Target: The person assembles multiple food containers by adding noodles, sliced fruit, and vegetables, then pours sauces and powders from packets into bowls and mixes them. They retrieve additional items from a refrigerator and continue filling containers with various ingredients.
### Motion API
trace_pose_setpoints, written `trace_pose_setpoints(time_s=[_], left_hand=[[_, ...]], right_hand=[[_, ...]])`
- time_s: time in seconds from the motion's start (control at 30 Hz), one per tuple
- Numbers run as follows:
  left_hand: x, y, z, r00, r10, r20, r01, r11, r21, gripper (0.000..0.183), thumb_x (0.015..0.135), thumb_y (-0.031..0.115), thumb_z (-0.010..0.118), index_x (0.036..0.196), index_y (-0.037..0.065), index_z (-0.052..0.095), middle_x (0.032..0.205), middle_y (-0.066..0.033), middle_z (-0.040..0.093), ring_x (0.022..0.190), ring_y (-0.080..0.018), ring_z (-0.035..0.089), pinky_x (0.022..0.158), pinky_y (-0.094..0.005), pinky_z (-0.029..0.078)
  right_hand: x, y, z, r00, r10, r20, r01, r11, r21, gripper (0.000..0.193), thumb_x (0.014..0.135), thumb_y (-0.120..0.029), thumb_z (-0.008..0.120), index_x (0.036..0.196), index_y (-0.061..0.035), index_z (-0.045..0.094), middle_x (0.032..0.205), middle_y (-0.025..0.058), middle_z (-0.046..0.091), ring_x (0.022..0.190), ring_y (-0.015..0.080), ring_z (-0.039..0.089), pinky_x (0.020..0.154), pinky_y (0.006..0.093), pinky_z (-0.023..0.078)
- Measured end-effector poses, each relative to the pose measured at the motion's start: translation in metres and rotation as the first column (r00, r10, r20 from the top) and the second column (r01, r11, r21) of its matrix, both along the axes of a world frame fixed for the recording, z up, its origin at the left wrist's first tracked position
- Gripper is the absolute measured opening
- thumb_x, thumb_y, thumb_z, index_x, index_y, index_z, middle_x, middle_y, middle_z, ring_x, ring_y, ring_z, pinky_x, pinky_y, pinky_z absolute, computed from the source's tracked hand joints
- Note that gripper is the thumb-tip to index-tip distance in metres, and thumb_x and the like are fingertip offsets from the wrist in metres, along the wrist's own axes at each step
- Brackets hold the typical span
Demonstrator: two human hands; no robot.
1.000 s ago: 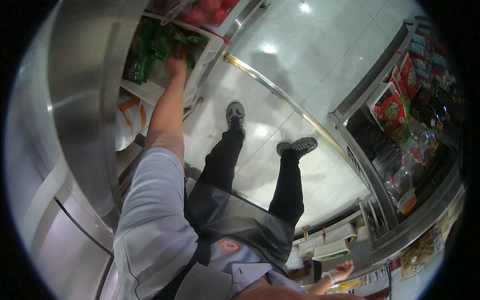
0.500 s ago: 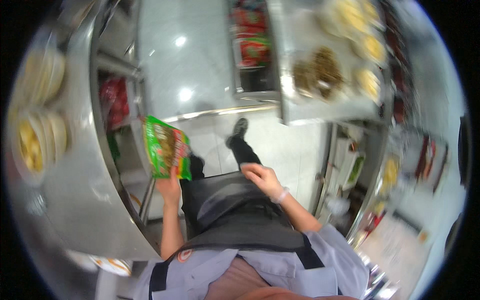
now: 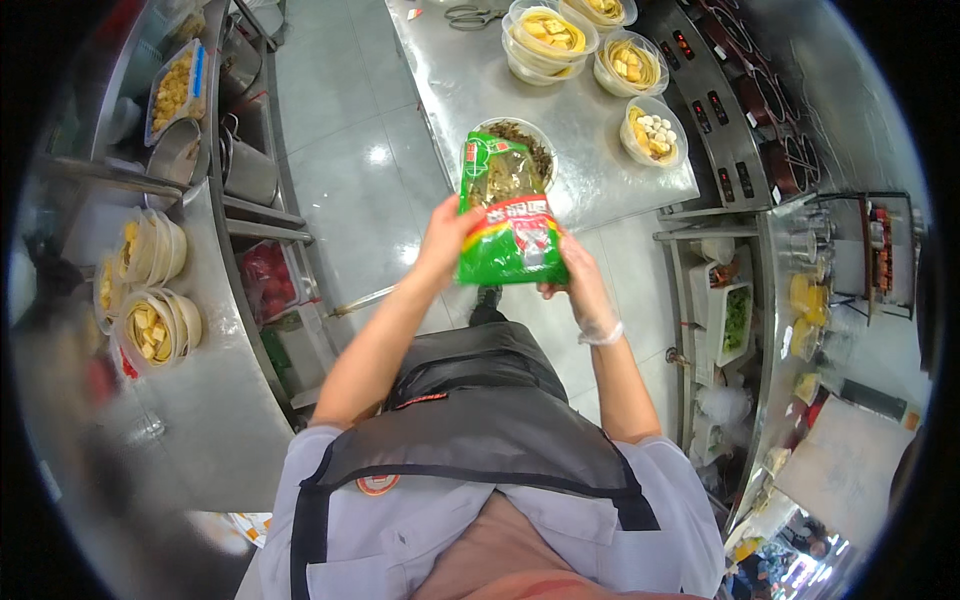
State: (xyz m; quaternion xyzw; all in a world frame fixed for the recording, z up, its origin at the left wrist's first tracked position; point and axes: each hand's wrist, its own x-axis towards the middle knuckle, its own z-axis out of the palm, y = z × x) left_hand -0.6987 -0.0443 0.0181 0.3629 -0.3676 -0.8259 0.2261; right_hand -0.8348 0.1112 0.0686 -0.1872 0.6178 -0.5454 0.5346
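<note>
The green plastic food packet (image 3: 512,212), printed face up, overlapped the steel table (image 3: 455,75) in view, long axis pointing just short of 12 o'clock. Lately in the left hand (image 3: 445,240) alone, it now had two-handed support: left fingers gripped its 8 o'clock edge, the right hand's (image 3: 588,282) its 4 o'clock corner. Behind, at 12, sat a bowl (image 3: 552,163) of brown shreds.

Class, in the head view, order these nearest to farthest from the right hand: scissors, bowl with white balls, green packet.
1. Green packet, held by right hand.
2. Bowl with white balls, right side of counter.
3. Scissors, counter's far left.
</note>
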Motion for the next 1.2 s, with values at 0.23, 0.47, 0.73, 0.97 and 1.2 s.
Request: trace_pose_setpoints(time_s=[0.23,0.47,0.73,0.97,1.2], left_hand=[[-0.053,-0.066,-0.010,0.930,-0.313,0.191,0.232,0.907,0.352,0.030,0.091,0.018,0.046,0.106,-0.006,0.056,0.082,-0.0156,0.065,0.063,-0.0172,0.064,0.053,-0.0270,0.054],[-0.044,-0.094,0.027,0.759,-0.488,0.431,0.491,0.864,0.115,0.060,0.093,0.049,0.041,0.119,-0.005,0.046,0.092,-0.0232,0.065,0.060,-0.0226,0.065,0.052,-0.0303,0.055],[-0.014,-0.075,0.032,0.795,-0.057,0.604,0.597,0.252,-0.761,0.028,0.076,0.024,0.070,0.094,0.004,0.064,0.093,-0.0134,0.061,0.081,-0.0313,0.060,0.071,-0.0381,0.048],[-0.030,-0.122,0.056,0.913,-0.031,0.406,0.398,0.280,-0.874,0.015,0.075,0.022,0.071,0.077,0.008,0.066,0.092,-0.0069,0.061,0.073,-0.0273,0.060,0.066,-0.0356,0.048],[-0.063,-0.146,0.050,0.965,-0.262,0.008,0.189,0.675,-0.713,0.013,0.077,0.016,0.073,0.083,0.007,0.067,0.101,-0.0029,0.064,0.084,-0.0143,0.060,0.075,-0.0272,0.046]], right_hand=[[-0.046,-0.042,-0.012,0.986,-0.082,-0.142,0.059,0.986,-0.157,0.057,0.084,-0.013,0.065,0.135,-0.0040,0.041,0.085,0.0044,0.059,0.066,0.0105,0.055,0.059,0.0257,0.047],[-0.079,-0.097,-0.012,0.613,-0.184,-0.768,0.110,0.983,-0.148,0.026,0.079,-0.025,0.069,0.098,-0.0072,0.068,0.083,0.0164,0.066,0.070,0.0301,0.064,0.065,0.0332,0.050],[-0.065,-0.111,-0.020,0.738,-0.204,-0.643,0.201,0.976,-0.079,0.029,0.082,-0.032,0.067,0.095,-0.0063,0.071,0.068,0.0086,0.066,0.062,0.0134,0.060,0.060,0.0280,0.045],[-0.075,-0.105,-0.015,0.587,-0.321,-0.743,0.366,0.924,-0.111,0.028,0.083,-0.032,0.069,0.094,-0.0061,0.071,0.057,0.0024,0.055,0.054,0.0086,0.047,0.055,0.0267,0.039],[-0.088,-0.098,-0.002,0.566,-0.327,-0.757,0.219,0.945,-0.244,0.021,0.082,-0.019,0.068,0.093,-0.0006,0.069,0.086,0.0037,0.060,0.074,0.0121,0.054,0.066,0.0263,0.042]])
